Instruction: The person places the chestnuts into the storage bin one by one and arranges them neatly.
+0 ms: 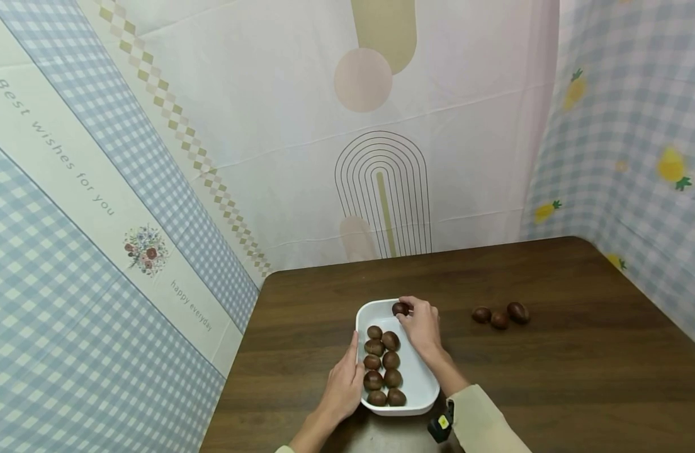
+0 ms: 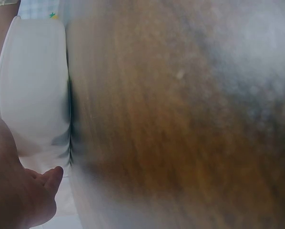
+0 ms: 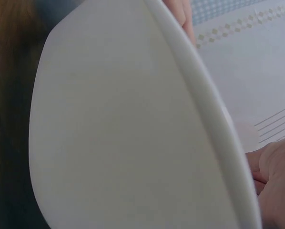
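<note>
A white rectangular baking dish lies on the table. Several brown chestnuts stand in two columns along its left side. At the dish's far end, my right hand pinches another chestnut between thumb and fingers, inside the rim. My left hand holds the dish's left side, fingers along the outer wall and thumb at the rim. In the left wrist view, the left hand is beside the dish's outer wall. The dish's wall fills much of the right wrist view, with part of the right hand beyond its rim.
Three loose chestnuts lie on the brown wooden table, right of the dish. Patterned cloths hang behind the table and on both sides. A black device with a yellow mark is at the right wrist.
</note>
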Demonstrator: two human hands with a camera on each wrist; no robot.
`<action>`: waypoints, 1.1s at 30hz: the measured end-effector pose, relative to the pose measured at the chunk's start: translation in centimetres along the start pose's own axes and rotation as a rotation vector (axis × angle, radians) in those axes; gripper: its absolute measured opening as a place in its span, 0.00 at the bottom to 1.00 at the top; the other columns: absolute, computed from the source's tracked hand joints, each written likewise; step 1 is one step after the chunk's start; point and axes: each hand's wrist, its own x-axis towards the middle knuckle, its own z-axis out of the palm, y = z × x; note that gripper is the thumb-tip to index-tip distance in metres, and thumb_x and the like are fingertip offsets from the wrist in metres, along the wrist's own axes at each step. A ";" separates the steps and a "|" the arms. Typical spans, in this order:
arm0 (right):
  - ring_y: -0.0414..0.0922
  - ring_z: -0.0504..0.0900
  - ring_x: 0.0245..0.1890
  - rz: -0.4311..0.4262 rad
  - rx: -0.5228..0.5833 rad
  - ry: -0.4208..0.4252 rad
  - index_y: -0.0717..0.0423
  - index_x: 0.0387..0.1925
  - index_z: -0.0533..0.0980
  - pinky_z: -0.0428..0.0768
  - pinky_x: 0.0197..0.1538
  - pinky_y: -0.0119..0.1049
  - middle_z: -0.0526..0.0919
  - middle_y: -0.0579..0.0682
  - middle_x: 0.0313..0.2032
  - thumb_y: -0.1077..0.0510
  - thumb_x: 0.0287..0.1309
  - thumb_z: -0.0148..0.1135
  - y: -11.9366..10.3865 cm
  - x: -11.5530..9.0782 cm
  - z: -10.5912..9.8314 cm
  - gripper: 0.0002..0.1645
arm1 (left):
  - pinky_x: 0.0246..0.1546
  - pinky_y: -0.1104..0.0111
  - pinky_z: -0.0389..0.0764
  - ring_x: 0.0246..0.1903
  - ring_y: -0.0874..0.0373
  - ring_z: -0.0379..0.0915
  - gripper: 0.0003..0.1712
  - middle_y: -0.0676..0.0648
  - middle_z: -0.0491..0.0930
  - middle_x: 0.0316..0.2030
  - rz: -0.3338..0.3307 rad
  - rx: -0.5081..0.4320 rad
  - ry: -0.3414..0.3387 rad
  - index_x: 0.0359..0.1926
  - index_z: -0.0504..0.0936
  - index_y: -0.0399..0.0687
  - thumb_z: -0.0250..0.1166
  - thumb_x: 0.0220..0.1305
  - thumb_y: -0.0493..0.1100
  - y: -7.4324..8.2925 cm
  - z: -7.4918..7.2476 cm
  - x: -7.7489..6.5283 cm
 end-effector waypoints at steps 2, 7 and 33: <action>0.61 0.90 0.46 -0.012 -0.001 0.002 0.65 0.51 0.87 0.84 0.55 0.58 0.90 0.65 0.46 0.69 0.54 0.76 -0.1 -0.1 0.3 0.20 | 0.64 0.45 0.77 0.67 0.39 0.75 0.38 0.34 0.72 0.72 -0.003 -0.001 0.001 0.83 0.56 0.38 0.52 0.76 0.33 0.0 0.0 0.0; 0.60 0.90 0.45 -0.037 -0.026 0.002 0.66 0.49 0.88 0.84 0.53 0.58 0.91 0.63 0.45 0.70 0.52 0.76 -0.4 -0.2 1.1 0.20 | 0.63 0.45 0.78 0.65 0.39 0.76 0.38 0.34 0.73 0.72 -0.001 0.011 0.007 0.83 0.56 0.38 0.53 0.76 0.33 0.0 0.0 0.0; 0.59 0.88 0.40 0.028 -0.088 0.007 0.61 0.34 0.88 0.83 0.48 0.56 0.90 0.57 0.35 0.71 0.45 0.77 0.9 -0.9 4.0 0.11 | 0.63 0.45 0.78 0.65 0.39 0.76 0.38 0.34 0.72 0.72 0.001 0.001 0.009 0.83 0.56 0.37 0.52 0.76 0.33 0.0 0.0 0.0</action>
